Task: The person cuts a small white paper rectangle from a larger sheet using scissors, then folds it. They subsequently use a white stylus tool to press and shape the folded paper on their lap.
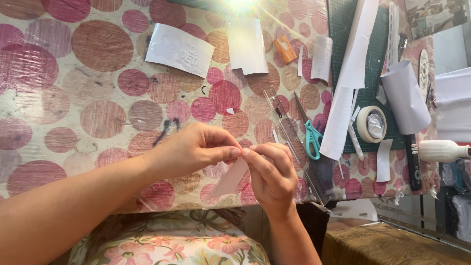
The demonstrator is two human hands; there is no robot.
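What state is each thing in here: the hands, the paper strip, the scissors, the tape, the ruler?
Left hand: fingertips pinched on the strip's upper end.
Right hand: pinching the same end, fingers curled.
Paper strip: held off the table, slanting down-left.
Scissors: lying shut, teal handles nearest the person.
Tape roll: lying flat on the cutting mat.
Clear ruler: flat on the table.
Paper tube: rolled, lying.

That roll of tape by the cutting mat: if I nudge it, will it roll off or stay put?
The tape roll lies flat on its side, so it should slide rather than roll. It looks light, so a nudge may push it into the pen beside it. Stood on edge, it would probably roll.
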